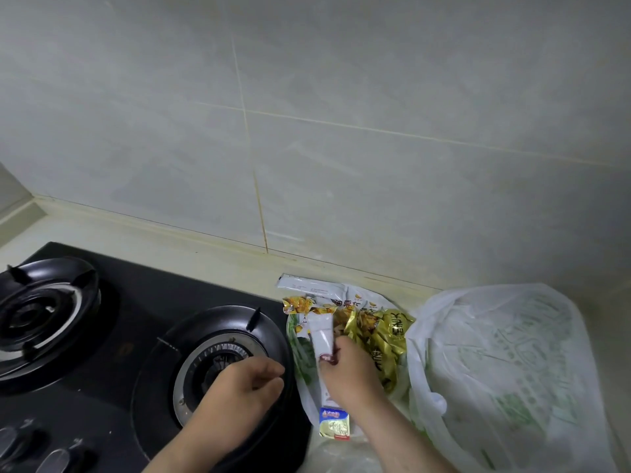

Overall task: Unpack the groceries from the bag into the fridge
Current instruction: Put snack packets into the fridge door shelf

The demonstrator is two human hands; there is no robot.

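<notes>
Black gas hob point(143, 312), two burners, set in a pale bench point(191, 247). White plastic bag point(505, 363), green print, slumped on the bench right of the hob. Gold snack packets point(386, 332), heaped at the bag's left edge. Left grip point(249, 380): fingers loosely curled, nothing held, over the near burner's rim. Right grip point(348, 367): pinching a white sachet point(322, 332) by its lower end, over the heap. Small blue-and-gold packet point(335, 423), flat beside the right wrist. Fridge not in view. Handling: lift the sachet clear of the heap, steady the bag with the free grip, keep packets off the burner.
</notes>
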